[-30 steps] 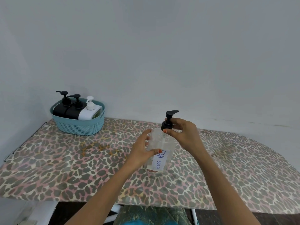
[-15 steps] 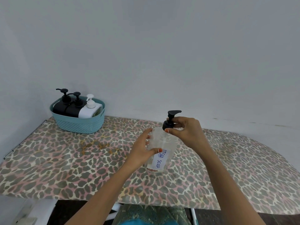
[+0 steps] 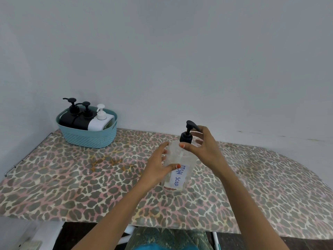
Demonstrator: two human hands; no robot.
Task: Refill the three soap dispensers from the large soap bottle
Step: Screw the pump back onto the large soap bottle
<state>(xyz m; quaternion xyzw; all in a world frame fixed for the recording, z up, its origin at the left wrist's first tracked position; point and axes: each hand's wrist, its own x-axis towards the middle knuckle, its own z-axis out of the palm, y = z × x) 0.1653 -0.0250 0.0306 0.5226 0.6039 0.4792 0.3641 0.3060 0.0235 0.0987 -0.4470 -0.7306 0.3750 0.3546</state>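
Observation:
A clear soap bottle (image 3: 182,163) with a white "DISH SOAP" label stands upright on the leopard-print table (image 3: 72,177), near its middle. My left hand (image 3: 158,166) wraps the bottle's left side. The fingers of my right hand (image 3: 203,148) pinch the collar of its black pump top (image 3: 187,134). At the back left a teal basket (image 3: 88,136) holds three dispensers: two black ones (image 3: 72,120) and a white one (image 3: 100,121), all with pump heads on.
A pale wall runs right behind the table. The table's front edge is close to my body, and its right end is rounded. A metal rail lines the left edge. Yellowish stains mark the cloth left of the bottle.
The pump head has turned under my right fingers, so its spout points a different way. My left hand keeps the same hold. The view has shifted slightly.

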